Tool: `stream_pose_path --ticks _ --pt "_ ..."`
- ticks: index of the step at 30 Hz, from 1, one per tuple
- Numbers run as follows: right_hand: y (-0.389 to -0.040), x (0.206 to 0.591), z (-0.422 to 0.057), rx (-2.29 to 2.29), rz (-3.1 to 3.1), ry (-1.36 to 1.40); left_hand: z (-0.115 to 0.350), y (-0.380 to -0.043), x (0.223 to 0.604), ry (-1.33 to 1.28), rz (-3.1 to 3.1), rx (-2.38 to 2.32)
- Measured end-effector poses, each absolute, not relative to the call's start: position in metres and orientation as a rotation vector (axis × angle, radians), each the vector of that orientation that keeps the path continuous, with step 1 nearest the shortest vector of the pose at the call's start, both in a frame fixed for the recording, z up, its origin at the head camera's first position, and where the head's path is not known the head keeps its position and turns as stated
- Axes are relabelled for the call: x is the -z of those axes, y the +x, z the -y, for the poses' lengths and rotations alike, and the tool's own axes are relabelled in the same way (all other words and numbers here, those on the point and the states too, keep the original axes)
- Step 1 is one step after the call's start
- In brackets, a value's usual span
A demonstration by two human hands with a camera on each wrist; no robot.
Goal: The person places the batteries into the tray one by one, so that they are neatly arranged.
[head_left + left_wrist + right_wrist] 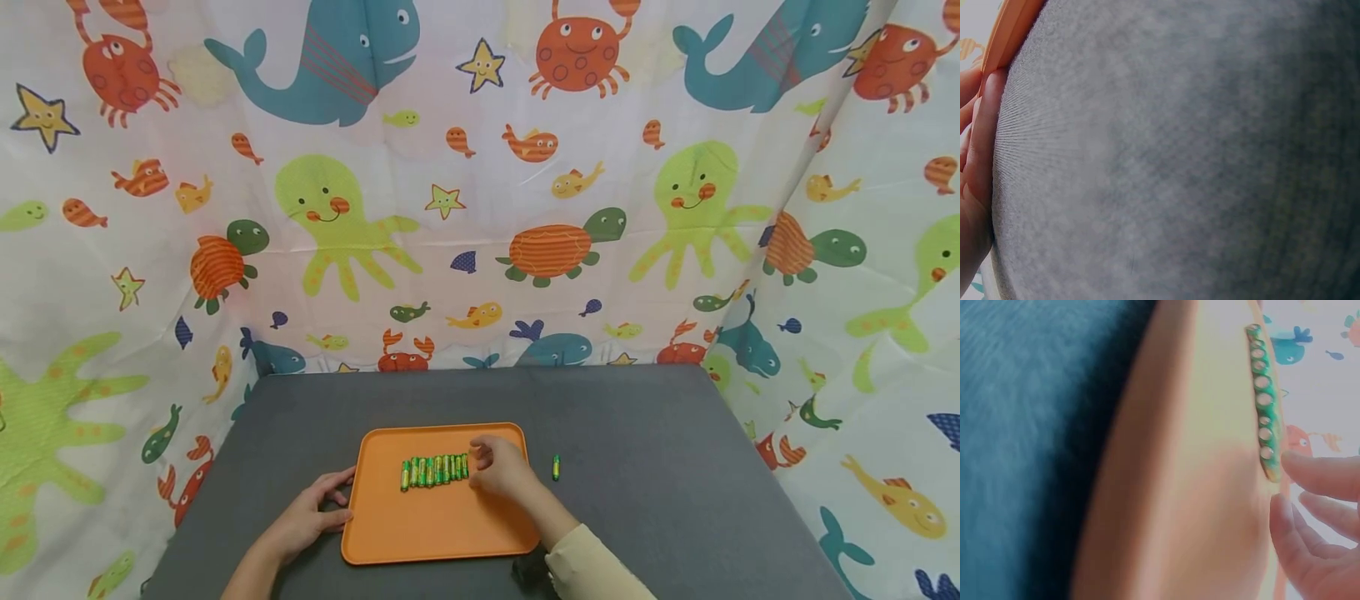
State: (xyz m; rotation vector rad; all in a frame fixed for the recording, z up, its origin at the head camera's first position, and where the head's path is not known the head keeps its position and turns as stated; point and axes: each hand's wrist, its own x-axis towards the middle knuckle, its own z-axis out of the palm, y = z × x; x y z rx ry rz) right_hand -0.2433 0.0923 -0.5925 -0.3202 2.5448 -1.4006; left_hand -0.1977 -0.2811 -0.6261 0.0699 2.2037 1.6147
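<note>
A row of several green-and-yellow batteries lies side by side on the orange tray. At the row's right end is my right hand. In the right wrist view, its thumb and forefinger are spread apart beside the last battery, with nothing seen between them. My left hand rests against the tray's left edge, its fingertips and thumb touching the rim. The left wrist view shows a finger of that hand against the tray's side.
One more battery lies on the grey table, right of the tray. A dark object, partly hidden, is by the right sleeve. A curtain printed with sea animals hangs behind the table and along its sides.
</note>
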Motion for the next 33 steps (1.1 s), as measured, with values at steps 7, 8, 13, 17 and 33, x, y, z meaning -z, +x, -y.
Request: stream_pose_path --ticks 7,8,13,17,33 --pt "-0.244 0.581 -0.115 1.422 -2.650 -0.370 0.281 -0.197 0.626 0.062 -2.200 -1.618" --pt "-0.243 0.579 -0.118 1.421 -2.674 -0.365 0.281 -0.197 0.626 0.062 -2.200 -1.618" --pt "-0.242 0.575 -0.135 1.407 -2.770 -0.304 0.281 -0.197 0.627 0.056 -2.205 -1.613" --pt "-0.242 0.575 -0.149 1.372 -2.836 -0.234 0.281 -0.197 0.626 0.066 -2.208 -1.611" --pt "-0.240 0.596 -0.201 1.249 -2.826 0.025 0.280 -0.196 0.625 0.075 -2.202 -1.614"
